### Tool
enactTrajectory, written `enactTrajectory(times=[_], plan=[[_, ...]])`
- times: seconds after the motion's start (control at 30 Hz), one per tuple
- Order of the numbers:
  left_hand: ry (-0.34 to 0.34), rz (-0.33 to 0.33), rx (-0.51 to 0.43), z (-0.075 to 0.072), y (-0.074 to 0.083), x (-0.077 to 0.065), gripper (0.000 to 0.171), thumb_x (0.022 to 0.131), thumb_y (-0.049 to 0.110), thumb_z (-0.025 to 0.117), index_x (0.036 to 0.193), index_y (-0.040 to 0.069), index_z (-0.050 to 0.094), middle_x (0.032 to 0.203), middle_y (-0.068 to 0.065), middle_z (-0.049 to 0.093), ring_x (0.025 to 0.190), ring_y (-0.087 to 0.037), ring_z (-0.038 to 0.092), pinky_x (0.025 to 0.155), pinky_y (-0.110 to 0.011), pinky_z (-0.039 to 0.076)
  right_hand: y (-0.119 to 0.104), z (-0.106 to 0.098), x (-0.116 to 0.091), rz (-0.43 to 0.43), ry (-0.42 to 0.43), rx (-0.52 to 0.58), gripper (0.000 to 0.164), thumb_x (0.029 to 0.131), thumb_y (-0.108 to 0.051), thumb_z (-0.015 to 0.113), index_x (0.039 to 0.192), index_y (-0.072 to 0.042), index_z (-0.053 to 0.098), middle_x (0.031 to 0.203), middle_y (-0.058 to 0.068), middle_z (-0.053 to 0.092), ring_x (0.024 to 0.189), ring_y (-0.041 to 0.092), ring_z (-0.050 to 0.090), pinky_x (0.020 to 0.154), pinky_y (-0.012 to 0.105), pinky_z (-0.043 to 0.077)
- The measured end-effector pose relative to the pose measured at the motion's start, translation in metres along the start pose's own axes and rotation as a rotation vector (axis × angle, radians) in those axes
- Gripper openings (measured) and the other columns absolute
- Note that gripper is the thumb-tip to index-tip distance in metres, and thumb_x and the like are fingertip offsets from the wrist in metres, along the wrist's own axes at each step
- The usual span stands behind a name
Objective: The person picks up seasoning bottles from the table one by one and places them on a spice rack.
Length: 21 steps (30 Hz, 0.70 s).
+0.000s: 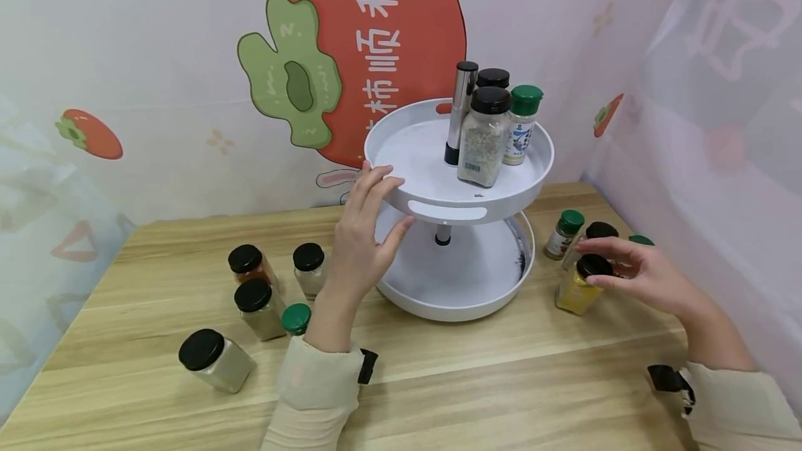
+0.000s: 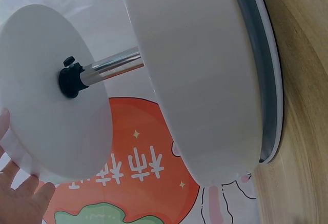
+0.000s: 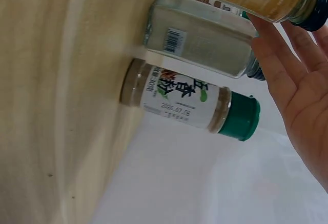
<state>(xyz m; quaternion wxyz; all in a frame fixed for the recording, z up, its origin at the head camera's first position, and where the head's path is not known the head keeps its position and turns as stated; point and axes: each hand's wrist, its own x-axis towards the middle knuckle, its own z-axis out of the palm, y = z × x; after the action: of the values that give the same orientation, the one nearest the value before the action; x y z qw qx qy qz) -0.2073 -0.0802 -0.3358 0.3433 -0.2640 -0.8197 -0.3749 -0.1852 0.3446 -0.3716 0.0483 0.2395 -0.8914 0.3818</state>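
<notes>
A white two-tier turntable rack stands on the table. My left hand is at the left rim of its upper tray, fingers spread along the edge and thumb lower down. In the left wrist view, the fingertips show right at that tray's edge. My right hand is at a yellow-filled jar with a black lid, thumb and fingers apart around the lid. In the right wrist view, the fingers extend fairly straight beside this jar and a clear jar of pale contents.
The upper tray carries a steel grinder-like cylinder, a jar of pale grains and a green-capped shaker. Several jars, including a black-lidded one, stand left. A green-capped spice bottle stands right of the rack.
</notes>
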Motion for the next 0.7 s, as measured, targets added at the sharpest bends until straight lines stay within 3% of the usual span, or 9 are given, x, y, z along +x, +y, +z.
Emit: enactTrajectory(times=[0.17, 0.43, 0.7], plan=[[0.000, 0.001, 0.003, 0.000, 0.000, 0.000, 0.049, 0.089, 0.016, 0.074, 0.134, 0.011, 0.054, 0.149, -0.007, 0.046, 0.151, -0.033, 0.028, 0.120, -0.042, 0.034, 0.004, 0.002, -0.003, 0.024, -0.011, -0.019, 0.048, 0.085, -0.002, 0.076, 0.130, -0.004, 0.061, 0.121, -0.028, 0.059, 0.110, -0.017, 0.052, 0.084, 0.001, 0.046], [0.003, 0.001, 0.010, 0.001, -0.001, 0.000, 0.049, 0.089, 0.016, 0.075, 0.134, 0.011, 0.054, 0.149, -0.007, 0.046, 0.151, -0.033, 0.028, 0.120, -0.041, 0.035, 0.010, 0.006, -0.003, 0.027, -0.045, 0.010, 0.052, 0.083, -0.002, 0.078, 0.131, 0.000, 0.058, 0.120, -0.027, 0.056, 0.099, -0.011, 0.059, 0.074, 0.010, 0.055], [-0.001, -0.004, 0.008, 0.000, 0.000, 0.000, 0.049, 0.089, 0.016, 0.075, 0.134, 0.011, 0.054, 0.149, -0.006, 0.046, 0.151, -0.033, 0.028, 0.120, -0.042, 0.035, 0.016, 0.009, -0.006, -0.004, -0.067, 0.072, 0.062, 0.078, 0.005, 0.079, 0.133, 0.006, 0.052, 0.118, -0.026, 0.058, 0.099, -0.009, 0.062, 0.077, 0.011, 0.056]])
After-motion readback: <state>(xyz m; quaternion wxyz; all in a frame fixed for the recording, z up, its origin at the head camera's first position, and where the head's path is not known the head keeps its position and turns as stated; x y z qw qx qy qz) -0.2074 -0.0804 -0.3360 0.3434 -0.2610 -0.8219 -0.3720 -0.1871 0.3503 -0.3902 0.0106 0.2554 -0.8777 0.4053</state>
